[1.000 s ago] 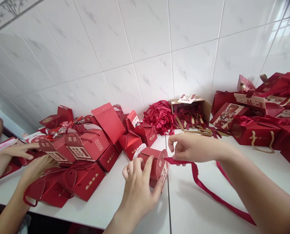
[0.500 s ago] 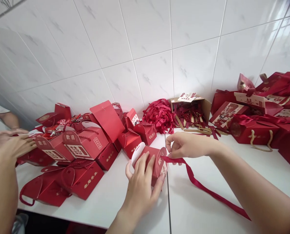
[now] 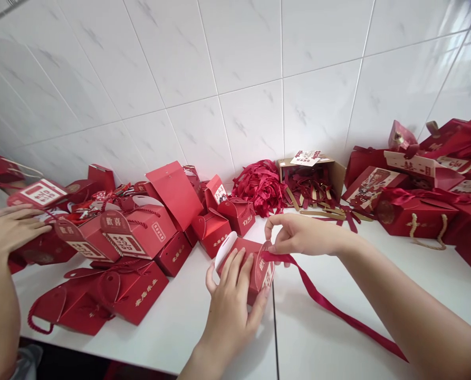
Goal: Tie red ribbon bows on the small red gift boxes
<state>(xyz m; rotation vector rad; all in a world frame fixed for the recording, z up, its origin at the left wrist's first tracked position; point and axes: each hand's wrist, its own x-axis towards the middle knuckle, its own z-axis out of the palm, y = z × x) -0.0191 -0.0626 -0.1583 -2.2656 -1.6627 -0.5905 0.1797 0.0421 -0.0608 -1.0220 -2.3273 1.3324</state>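
Observation:
My left hand (image 3: 235,295) is wrapped over a small red gift box (image 3: 246,248) on the white table, fingers across its top and thumb along its near side. The box has rounded end flaps, white inside, with pale printed characters. My right hand (image 3: 294,235) pinches a dark red ribbon (image 3: 318,295) close against the box's right flap. From there the ribbon trails down across the table to my right forearm. Whether its end passes through the flap is hidden by my fingers.
At the left are several finished-looking red boxes (image 3: 140,295), with another person's hand (image 3: 13,227) among them. By the tiled wall lie a heap of red ribbon (image 3: 259,184) and a cardboard box (image 3: 334,174) of ribbon pieces. More red boxes (image 3: 417,211) are piled at right.
My right fingers have moved slightly left, closer to the flap, with the ribbon. My left hand still holds the box. At far left, a box with a white label has come up near the other person's hand.

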